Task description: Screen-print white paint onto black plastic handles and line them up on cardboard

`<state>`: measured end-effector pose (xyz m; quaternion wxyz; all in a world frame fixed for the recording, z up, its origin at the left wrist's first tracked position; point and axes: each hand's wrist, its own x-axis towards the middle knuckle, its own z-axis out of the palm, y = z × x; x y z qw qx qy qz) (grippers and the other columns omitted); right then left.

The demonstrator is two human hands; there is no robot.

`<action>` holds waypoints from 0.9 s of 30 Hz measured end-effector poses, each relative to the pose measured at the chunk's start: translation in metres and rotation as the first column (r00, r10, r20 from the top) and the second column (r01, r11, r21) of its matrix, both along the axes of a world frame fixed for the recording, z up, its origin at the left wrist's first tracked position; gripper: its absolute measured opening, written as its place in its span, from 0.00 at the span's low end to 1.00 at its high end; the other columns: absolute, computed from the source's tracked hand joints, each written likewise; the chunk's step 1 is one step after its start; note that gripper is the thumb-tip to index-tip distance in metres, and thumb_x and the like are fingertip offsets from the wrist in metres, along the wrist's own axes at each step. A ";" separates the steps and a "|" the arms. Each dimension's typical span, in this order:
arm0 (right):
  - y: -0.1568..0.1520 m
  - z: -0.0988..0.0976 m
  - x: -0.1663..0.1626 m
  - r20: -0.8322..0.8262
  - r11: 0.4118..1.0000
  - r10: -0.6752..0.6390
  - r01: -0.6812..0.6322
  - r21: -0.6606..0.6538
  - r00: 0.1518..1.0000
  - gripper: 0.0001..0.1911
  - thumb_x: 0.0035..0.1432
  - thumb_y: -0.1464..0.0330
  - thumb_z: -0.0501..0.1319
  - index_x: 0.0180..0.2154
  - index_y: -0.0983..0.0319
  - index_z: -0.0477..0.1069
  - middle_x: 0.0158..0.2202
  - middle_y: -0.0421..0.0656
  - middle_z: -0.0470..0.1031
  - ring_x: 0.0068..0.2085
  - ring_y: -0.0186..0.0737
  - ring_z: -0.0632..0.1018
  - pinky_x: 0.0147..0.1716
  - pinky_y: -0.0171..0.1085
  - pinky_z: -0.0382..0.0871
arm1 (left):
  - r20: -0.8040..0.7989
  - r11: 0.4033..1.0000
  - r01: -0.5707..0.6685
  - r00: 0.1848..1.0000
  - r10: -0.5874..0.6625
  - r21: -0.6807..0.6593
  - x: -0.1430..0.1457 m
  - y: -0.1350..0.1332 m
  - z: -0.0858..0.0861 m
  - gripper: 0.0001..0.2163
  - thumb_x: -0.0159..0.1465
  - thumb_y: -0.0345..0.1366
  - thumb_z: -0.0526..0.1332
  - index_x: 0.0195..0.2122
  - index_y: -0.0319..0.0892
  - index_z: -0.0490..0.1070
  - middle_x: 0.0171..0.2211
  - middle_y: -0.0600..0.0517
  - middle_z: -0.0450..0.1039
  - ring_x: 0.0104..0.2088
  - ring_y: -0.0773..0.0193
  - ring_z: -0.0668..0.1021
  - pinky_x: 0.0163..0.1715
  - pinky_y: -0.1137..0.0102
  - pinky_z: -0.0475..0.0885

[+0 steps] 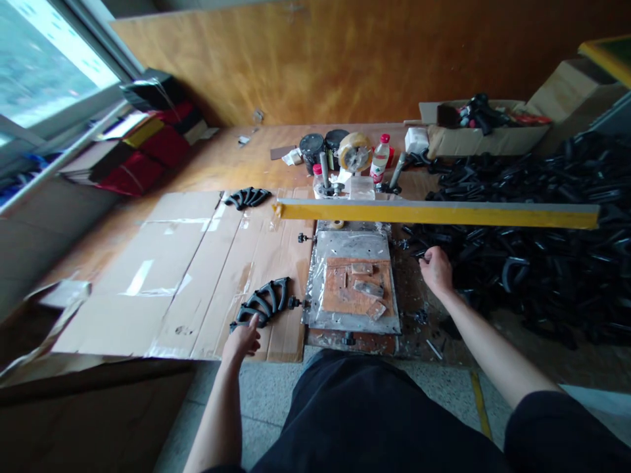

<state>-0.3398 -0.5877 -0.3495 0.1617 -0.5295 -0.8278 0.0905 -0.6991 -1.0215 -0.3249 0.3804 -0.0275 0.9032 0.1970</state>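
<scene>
My left hand (241, 339) rests at the near end of a fanned stack of black curved plastic parts (265, 303) on the cardboard, index finger stretched onto them. My right hand (436, 269) is closed at the edge of a big heap of black parts (532, 243), fingers curled round one I cannot make out clearly. Between my hands lies a metal jig plate (353, 249) with an orange-brown block (359, 286) and small clamps on it.
A long yellow bar (434, 213) crosses above the plate. Behind it stand bottles (380, 159), black tins (312, 151) and a tape roll (355, 152). A second fan of black parts (248, 196) lies farther back. Cardboard boxes (483, 135) sit at the right, red items (148, 154) at the left.
</scene>
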 end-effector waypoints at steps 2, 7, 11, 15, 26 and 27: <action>-0.005 -0.003 0.000 0.025 0.995 0.092 -0.091 -0.051 0.995 0.08 0.57 0.69 0.58 0.41 0.61 0.70 0.41 0.48 0.70 0.44 0.46 0.71 0.44 0.40 0.64 | 0.017 0.995 0.097 0.995 -0.097 -0.006 0.001 0.016 0.008 0.27 0.59 0.59 0.52 0.20 0.38 0.69 0.14 0.42 0.71 0.16 0.56 0.75 0.18 0.66 0.71; -0.014 -0.011 -0.004 0.163 0.975 0.187 -0.163 -0.149 0.969 0.13 0.59 0.70 0.57 0.46 0.62 0.71 0.43 0.50 0.74 0.46 0.48 0.70 0.46 0.43 0.63 | -0.131 0.927 0.355 0.932 -0.339 0.124 0.016 0.077 0.034 0.28 0.61 0.61 0.48 0.21 0.40 0.69 0.17 0.46 0.73 0.17 0.60 0.75 0.20 0.69 0.70; -0.018 -0.012 0.004 0.231 0.969 0.227 -0.195 -0.153 0.946 0.11 0.60 0.70 0.56 0.44 0.60 0.73 0.45 0.50 0.74 0.49 0.49 0.69 0.44 0.44 0.63 | -0.219 0.866 0.401 0.912 -0.346 0.299 0.028 0.111 0.054 0.27 0.61 0.60 0.50 0.25 0.40 0.70 0.16 0.50 0.72 0.17 0.64 0.73 0.20 0.72 0.67; -0.038 0.000 0.007 0.126 0.980 0.171 -0.156 -0.119 0.977 0.15 0.63 0.68 0.54 0.49 0.64 0.71 0.47 0.53 0.72 0.44 0.47 0.73 0.41 0.42 0.66 | -0.226 0.782 0.308 0.950 -0.217 0.542 0.034 0.132 0.086 0.24 0.60 0.58 0.55 0.30 0.39 0.71 0.18 0.51 0.73 0.17 0.67 0.73 0.19 0.74 0.67; -0.122 0.061 -0.100 0.105 0.618 0.782 -0.786 -0.006 0.614 0.17 0.64 0.73 0.55 0.49 0.56 0.76 0.41 0.47 0.74 0.44 0.43 0.71 0.45 0.40 0.65 | -0.324 0.272 0.317 0.946 -0.019 0.908 0.059 0.224 0.204 0.27 0.67 0.56 0.46 0.34 0.37 0.74 0.15 0.53 0.68 0.16 0.71 0.70 0.17 0.76 0.64; -0.122 0.062 -0.100 0.096 0.625 0.778 -0.781 -0.020 0.621 0.16 0.63 0.73 0.56 0.49 0.56 0.76 0.41 0.47 0.75 0.45 0.43 0.71 0.46 0.41 0.65 | -0.321 0.275 0.312 0.947 -0.015 0.909 0.061 0.223 0.205 0.28 0.67 0.56 0.46 0.35 0.37 0.75 0.16 0.52 0.68 0.17 0.70 0.71 0.18 0.76 0.64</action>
